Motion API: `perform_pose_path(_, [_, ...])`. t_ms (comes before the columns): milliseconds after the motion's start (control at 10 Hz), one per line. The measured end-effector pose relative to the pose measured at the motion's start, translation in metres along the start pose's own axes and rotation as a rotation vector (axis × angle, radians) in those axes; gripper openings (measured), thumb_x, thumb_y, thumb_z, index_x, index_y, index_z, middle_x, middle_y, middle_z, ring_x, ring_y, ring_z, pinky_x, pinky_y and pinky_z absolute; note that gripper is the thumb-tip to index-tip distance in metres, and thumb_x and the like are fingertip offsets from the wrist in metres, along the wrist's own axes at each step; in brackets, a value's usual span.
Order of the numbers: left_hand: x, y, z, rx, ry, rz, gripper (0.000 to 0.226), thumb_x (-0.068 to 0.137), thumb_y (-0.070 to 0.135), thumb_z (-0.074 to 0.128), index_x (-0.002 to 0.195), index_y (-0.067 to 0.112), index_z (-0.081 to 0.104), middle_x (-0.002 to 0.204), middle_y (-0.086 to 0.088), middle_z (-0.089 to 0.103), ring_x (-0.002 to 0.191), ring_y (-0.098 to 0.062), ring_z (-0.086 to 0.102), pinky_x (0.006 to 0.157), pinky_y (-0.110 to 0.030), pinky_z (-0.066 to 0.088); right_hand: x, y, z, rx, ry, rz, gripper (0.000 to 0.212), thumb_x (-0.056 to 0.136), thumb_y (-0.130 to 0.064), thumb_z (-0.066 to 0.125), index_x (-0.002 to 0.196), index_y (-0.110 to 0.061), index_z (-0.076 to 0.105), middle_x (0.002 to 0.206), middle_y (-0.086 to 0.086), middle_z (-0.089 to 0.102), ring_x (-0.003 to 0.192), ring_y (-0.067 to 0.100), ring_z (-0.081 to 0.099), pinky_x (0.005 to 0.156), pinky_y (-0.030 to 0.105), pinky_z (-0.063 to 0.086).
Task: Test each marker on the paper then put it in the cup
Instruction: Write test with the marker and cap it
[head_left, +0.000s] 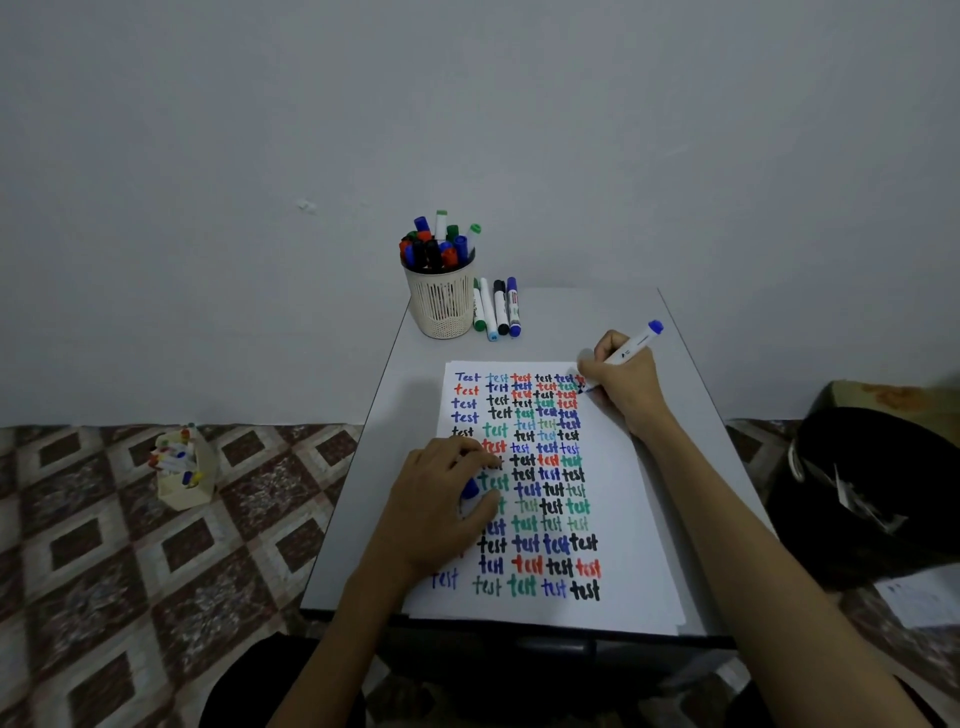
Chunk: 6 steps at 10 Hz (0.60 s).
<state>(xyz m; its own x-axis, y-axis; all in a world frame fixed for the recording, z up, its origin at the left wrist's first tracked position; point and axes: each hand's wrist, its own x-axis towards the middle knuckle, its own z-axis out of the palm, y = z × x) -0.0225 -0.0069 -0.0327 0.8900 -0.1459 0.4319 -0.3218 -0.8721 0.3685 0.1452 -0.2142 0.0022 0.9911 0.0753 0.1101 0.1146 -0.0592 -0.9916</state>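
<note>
A white sheet of paper (639, 530) covered with rows of the word "test" in blue, red, green and black lies on the small grey table (696, 395). My right hand (626, 387) grips a white marker with a blue end (636, 345), its tip down at the paper's upper right corner. My left hand (439, 501) rests on the left side of the paper and holds a blue cap (470, 489) in its fingers. A cream mesh cup (441, 301) full of markers stands at the table's far edge. Several markers (496, 309) lie beside the cup on its right.
A second cream holder (184, 470) with markers stands on the patterned tile floor at the left. A black bag (872, 488) sits on the floor to the right of the table. The grey wall rises right behind the table.
</note>
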Motion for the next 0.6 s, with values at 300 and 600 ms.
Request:
perform_pose_path(300, [0.0,0.0,0.0,-0.003,-0.007,-0.006,0.035,0.085,0.042,0.048,0.111,0.023,0.061,0.111,0.009,0.054,0.105,-0.004,0.044,0.086,-0.021,0.029,0.004,0.008,0.001,-0.123,-0.014,-0.061,0.033,0.075,0.012,0.064,0.063,-0.011,0.043,0.06,0.007,0.052,0.045,0.007,0.051,0.043,0.018,0.043])
perform_pose_path(600, [0.0,0.0,0.0,0.01,-0.009,-0.011,0.035,0.085,0.043,0.048,0.111,0.023,0.061,0.111,0.009,0.054,0.104,-0.002,0.043,0.086,-0.021,0.028,0.006,0.012,0.0,-0.17,0.017,-0.13,0.034,0.074,0.013,0.06,0.062,-0.014,0.043,0.059,0.002,0.051,0.049,0.007,0.049,0.047,0.021,0.042])
